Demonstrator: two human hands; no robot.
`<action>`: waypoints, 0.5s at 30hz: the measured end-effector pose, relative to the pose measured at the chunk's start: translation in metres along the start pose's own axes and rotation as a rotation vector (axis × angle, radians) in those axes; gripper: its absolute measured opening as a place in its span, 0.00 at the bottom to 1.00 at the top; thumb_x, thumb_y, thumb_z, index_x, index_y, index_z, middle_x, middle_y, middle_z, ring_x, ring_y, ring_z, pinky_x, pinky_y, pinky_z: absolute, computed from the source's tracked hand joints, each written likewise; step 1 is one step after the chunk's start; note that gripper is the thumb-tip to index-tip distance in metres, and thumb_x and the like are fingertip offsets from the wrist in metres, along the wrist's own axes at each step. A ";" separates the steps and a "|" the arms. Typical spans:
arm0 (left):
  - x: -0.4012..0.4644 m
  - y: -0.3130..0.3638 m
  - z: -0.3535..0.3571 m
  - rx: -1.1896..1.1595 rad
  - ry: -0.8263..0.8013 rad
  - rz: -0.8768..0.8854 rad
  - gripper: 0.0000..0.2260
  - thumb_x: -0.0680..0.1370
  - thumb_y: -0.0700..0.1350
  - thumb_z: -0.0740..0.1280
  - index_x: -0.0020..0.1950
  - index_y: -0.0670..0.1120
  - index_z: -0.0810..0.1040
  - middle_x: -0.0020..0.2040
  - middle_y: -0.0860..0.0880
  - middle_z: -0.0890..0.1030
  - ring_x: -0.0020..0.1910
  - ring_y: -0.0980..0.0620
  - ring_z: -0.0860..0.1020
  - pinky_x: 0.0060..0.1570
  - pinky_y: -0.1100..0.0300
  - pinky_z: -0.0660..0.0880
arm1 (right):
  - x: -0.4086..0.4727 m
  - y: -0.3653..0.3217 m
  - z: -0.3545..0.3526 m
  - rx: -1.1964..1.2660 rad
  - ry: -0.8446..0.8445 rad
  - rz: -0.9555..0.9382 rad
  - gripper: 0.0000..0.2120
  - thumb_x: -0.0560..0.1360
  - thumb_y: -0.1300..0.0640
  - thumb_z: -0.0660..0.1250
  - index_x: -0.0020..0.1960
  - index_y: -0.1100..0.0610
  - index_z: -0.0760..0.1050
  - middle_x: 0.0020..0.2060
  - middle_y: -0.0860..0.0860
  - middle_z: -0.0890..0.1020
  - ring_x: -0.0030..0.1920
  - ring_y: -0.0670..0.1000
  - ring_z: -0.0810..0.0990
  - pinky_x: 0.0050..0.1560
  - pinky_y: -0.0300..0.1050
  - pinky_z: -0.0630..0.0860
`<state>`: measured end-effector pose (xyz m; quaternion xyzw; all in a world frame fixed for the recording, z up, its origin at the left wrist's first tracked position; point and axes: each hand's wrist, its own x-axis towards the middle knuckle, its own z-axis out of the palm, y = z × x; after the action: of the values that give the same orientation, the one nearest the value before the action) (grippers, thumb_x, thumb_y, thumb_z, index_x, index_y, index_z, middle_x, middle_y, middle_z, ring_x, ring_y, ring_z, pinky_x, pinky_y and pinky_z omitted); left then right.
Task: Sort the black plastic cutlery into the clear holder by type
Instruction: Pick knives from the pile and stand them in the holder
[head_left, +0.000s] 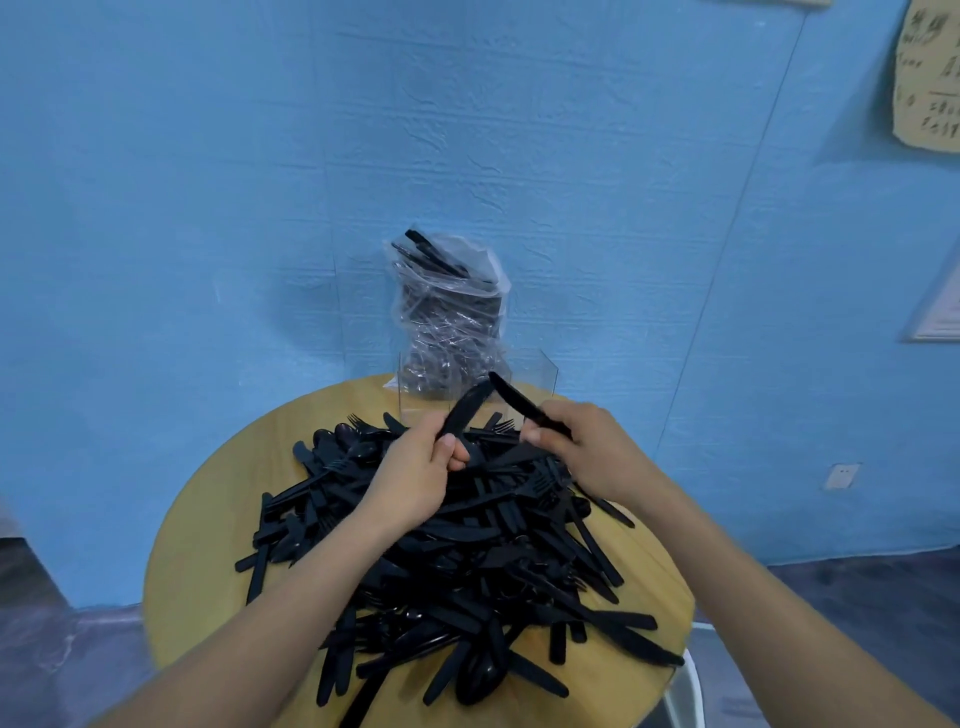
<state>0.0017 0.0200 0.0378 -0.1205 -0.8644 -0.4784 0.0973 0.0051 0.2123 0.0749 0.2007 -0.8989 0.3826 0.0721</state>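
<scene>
A big heap of black plastic cutlery (467, 551), forks, knives and spoons mixed, covers the round wooden table (208, 519). My left hand (415, 478) grips one black knife (465, 410) by its handle, blade pointing up. My right hand (587, 447) grips another black knife (511, 396), blade slanting up to the left. The two blades nearly meet above the heap. Just behind them, at the table's far edge, stands the clear holder (530, 379); its compartments are hard to make out.
A clear plastic bag (449, 306) stuffed with more black cutlery stands in or just behind the holder against the blue wall. Cutlery reaches the table's right and near edges. A white chair part (685, 691) shows at lower right.
</scene>
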 end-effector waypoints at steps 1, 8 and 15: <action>-0.001 0.002 0.003 0.020 -0.024 0.011 0.10 0.82 0.39 0.54 0.59 0.45 0.73 0.43 0.55 0.78 0.45 0.56 0.77 0.49 0.63 0.73 | 0.001 0.000 0.000 0.031 0.014 -0.004 0.06 0.78 0.60 0.64 0.43 0.59 0.76 0.32 0.42 0.74 0.33 0.37 0.71 0.37 0.32 0.64; -0.008 0.020 0.015 -0.286 -0.279 -0.142 0.10 0.83 0.40 0.53 0.56 0.50 0.73 0.43 0.50 0.79 0.39 0.56 0.80 0.41 0.65 0.77 | 0.003 0.000 0.010 0.443 0.348 0.059 0.09 0.68 0.65 0.74 0.39 0.57 0.75 0.29 0.44 0.78 0.32 0.40 0.77 0.37 0.31 0.73; -0.013 0.021 0.026 -0.482 -0.339 -0.208 0.12 0.83 0.39 0.52 0.57 0.48 0.73 0.41 0.49 0.78 0.37 0.55 0.77 0.41 0.62 0.77 | 0.007 0.002 0.027 0.500 0.497 0.110 0.11 0.67 0.59 0.76 0.39 0.56 0.74 0.32 0.48 0.79 0.35 0.45 0.77 0.39 0.37 0.73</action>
<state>0.0187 0.0515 0.0374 -0.1291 -0.7378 -0.6499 -0.1289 -0.0010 0.1919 0.0568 0.0643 -0.7418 0.6313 0.2167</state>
